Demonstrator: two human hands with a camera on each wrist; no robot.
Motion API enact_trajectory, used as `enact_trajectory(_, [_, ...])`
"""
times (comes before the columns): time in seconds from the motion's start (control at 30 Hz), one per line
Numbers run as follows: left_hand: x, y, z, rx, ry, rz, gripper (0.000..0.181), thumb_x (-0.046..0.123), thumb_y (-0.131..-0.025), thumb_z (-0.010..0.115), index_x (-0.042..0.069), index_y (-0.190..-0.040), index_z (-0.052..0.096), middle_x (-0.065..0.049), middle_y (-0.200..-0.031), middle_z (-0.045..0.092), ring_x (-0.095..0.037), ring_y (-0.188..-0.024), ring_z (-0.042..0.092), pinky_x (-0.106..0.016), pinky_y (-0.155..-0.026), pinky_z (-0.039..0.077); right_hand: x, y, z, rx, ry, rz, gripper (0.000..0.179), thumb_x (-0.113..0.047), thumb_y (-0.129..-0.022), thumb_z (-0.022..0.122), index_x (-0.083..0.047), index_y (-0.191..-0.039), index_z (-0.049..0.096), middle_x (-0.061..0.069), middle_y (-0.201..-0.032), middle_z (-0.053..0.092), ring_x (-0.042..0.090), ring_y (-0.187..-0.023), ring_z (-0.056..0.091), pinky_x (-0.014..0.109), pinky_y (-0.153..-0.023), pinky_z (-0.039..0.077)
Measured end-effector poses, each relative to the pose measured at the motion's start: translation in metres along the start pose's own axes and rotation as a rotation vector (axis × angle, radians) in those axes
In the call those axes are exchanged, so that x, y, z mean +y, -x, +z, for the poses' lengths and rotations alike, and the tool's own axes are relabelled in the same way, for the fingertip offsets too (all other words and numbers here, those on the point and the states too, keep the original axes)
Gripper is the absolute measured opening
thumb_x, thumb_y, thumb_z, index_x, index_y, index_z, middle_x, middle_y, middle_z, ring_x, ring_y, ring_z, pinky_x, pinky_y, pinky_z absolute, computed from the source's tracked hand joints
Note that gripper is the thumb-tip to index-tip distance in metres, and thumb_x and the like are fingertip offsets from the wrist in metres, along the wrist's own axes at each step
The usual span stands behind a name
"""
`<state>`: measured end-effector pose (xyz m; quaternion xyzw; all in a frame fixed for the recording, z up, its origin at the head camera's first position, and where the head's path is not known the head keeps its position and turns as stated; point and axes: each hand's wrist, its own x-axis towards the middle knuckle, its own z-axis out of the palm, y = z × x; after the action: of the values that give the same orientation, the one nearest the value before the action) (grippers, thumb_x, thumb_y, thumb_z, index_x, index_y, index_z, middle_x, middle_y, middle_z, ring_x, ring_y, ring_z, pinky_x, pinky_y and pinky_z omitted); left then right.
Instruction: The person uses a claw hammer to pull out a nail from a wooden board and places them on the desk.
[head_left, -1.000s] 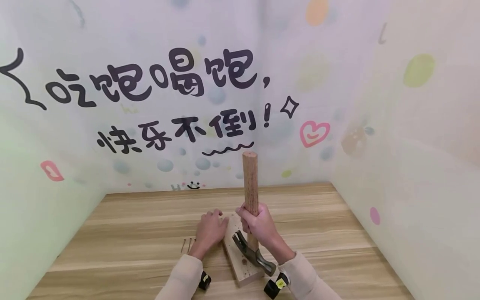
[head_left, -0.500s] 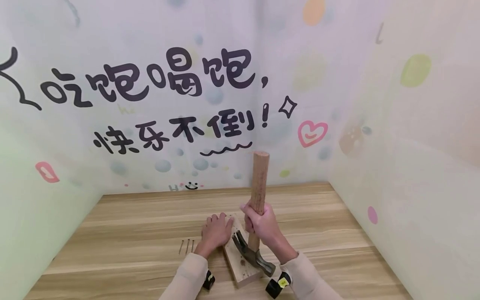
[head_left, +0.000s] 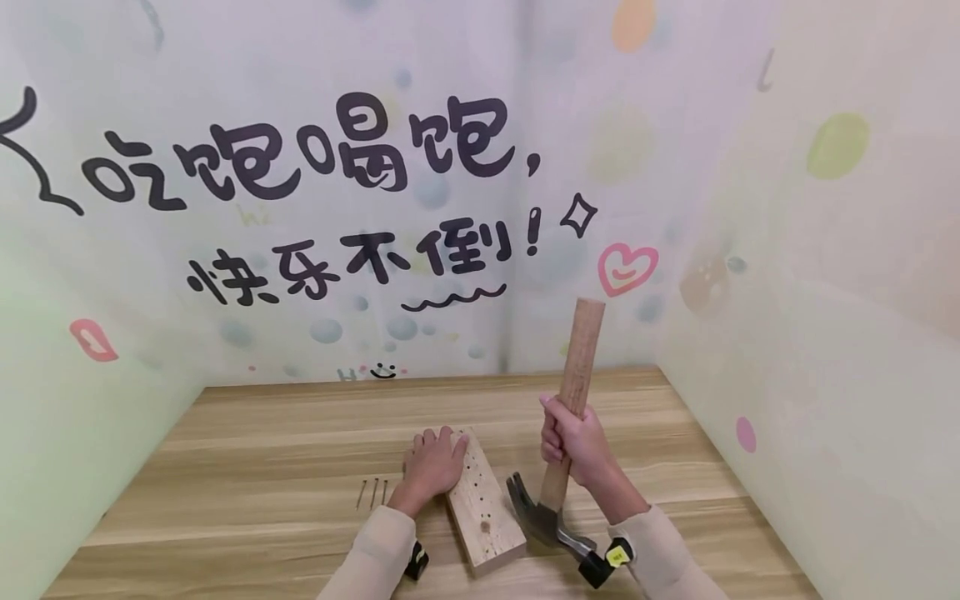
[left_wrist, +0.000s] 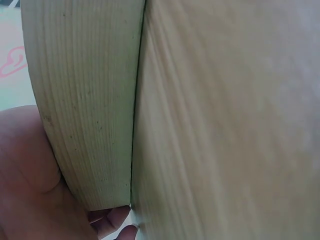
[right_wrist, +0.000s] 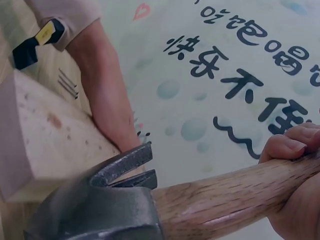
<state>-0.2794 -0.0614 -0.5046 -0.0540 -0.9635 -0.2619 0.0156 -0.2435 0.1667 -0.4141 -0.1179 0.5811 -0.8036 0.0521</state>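
Note:
A pale wooden block with several small dark holes or nail heads in its top lies lengthwise on the table. My left hand holds its far end from the left, the thumb along the upper edge; in the left wrist view fingertips curl past the end of the block. To the right of the block, my right hand grips a claw hammer by the middle of its wooden handle. The handle points up and the dark metal head hangs low. In the right wrist view the claw overlaps the block.
Three loose nails lie side by side on the table, left of my left forearm. The wood-grain table meets a printed back wall and a right side wall. A black wrist camera sits below my right wrist.
My right hand has moved to the right with the hammer, from above the block to beside it, baring the block's top. The left hand stays at the block's far end, its fingers shifted slightly.

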Motion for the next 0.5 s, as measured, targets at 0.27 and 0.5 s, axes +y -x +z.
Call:
enact_trajectory(0.27, [0.0,0.0,0.0,-0.007,-0.01,-0.001,0.052,0.043,-0.106,0.037,0.002,-0.134,0.052,-0.028,-0.127,0.051,-0.043,-0.118,0.045,-0.063,-0.094,0.036,0.004,0.005,-0.022,-0.034,0.006,0.087,0.043,-0.033,-0.102,0.053,-0.013,-0.066,0.041,-0.006,-0.05,0.037,0.005,-0.038,0.036,0.022,-0.04,0.032])
enact_trajectory(0.5, [0.0,0.0,-0.001,-0.009,-0.017,0.005,0.051,0.042,-0.106,0.037,0.002,-0.133,0.052,-0.028,-0.125,0.052,-0.043,-0.117,0.046,-0.063,-0.094,0.037,0.012,0.005,-0.034,-0.104,0.026,0.177,0.045,-0.038,-0.103,0.05,-0.014,-0.068,0.041,-0.006,-0.051,0.038,0.006,-0.039,0.037,0.022,-0.042,0.034])
